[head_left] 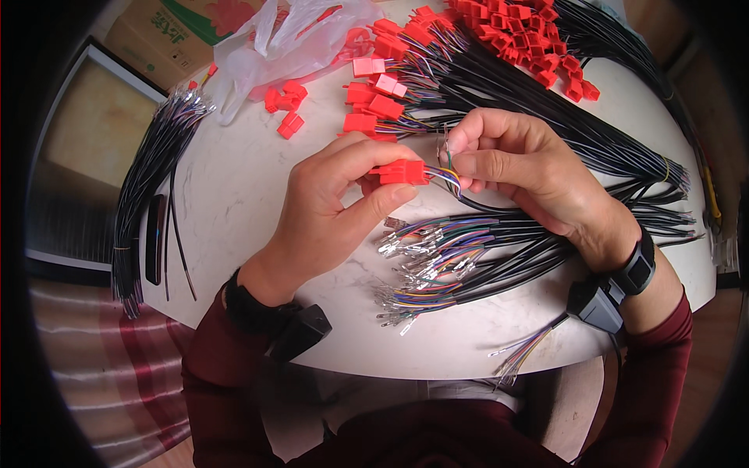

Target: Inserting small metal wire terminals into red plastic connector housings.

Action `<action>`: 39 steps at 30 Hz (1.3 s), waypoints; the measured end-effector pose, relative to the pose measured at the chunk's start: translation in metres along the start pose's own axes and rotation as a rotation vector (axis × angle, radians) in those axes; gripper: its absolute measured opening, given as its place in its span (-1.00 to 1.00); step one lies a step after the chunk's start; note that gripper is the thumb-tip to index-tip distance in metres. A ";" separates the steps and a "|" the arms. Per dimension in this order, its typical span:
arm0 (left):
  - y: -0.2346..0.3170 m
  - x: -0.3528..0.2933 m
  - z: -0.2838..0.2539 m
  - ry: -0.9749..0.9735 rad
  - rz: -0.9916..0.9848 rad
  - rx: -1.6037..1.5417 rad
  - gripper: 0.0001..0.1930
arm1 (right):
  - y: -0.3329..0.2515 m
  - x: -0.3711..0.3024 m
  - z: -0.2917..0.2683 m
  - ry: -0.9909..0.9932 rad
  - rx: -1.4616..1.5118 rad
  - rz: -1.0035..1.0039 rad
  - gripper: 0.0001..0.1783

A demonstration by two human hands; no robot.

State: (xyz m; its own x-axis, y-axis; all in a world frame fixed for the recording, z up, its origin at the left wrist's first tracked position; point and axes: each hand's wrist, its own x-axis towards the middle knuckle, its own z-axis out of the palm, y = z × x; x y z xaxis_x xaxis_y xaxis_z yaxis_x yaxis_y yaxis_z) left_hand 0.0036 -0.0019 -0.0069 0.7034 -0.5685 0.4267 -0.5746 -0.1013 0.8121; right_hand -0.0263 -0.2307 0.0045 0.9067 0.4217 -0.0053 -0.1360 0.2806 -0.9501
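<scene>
Both hands meet at frame centre: left hand pinches a blocky red plastic connector; right hand curls, fingertips pinching its thin coloured wires, above glossy black cable bundles on the pale marbled tabletop.

A round white marbled table stands beside a cardboard box, over a wooden floor.

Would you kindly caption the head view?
Left hand holds red plastic connector; right hand pinches its coloured wires.
</scene>
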 end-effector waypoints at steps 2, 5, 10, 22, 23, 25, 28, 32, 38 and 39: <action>0.001 0.000 -0.001 -0.005 0.005 0.024 -0.79 | 0.001 0.001 -0.001 -0.016 -0.018 -0.016 -0.80; 0.006 -0.001 -0.007 -0.144 -0.121 0.073 -0.75 | 0.004 0.001 0.000 -0.006 -0.039 -0.049 -0.79; 0.009 -0.001 -0.006 -0.134 -0.085 0.101 -0.75 | 0.001 0.000 0.007 0.020 -0.094 -0.017 -0.82; 0.009 -0.001 -0.005 -0.128 -0.027 0.145 -0.76 | 0.006 0.001 0.007 0.030 -0.145 -0.086 -0.89; 0.009 0.000 -0.005 -0.130 -0.028 0.151 -0.76 | 0.008 0.001 0.007 0.040 -0.125 -0.123 -0.88; 0.010 -0.001 -0.005 -0.127 -0.028 0.152 -0.76 | 0.005 0.001 0.009 0.037 -0.094 -0.081 -0.87; 0.008 -0.001 -0.005 -0.120 -0.029 0.148 -0.76 | 0.000 -0.002 0.008 0.042 -0.051 0.009 -0.87; 0.008 -0.001 -0.004 -0.125 -0.012 0.144 -0.76 | 0.006 -0.001 0.008 0.038 -0.122 -0.051 -0.90; 0.010 0.000 -0.002 -0.121 0.014 0.157 -0.77 | 0.003 -0.003 0.010 0.011 -0.183 -0.041 -0.94; 0.011 0.000 -0.002 -0.121 0.013 0.158 -0.77 | 0.003 -0.003 0.009 0.009 -0.183 -0.041 -0.94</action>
State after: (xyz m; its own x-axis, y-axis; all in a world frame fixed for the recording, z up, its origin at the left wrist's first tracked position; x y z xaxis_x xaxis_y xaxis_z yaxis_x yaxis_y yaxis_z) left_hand -0.0019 -0.0010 0.0029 0.6457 -0.6633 0.3784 -0.6487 -0.2150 0.7300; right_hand -0.0329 -0.2231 0.0045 0.9138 0.4050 0.0322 -0.0252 0.1356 -0.9904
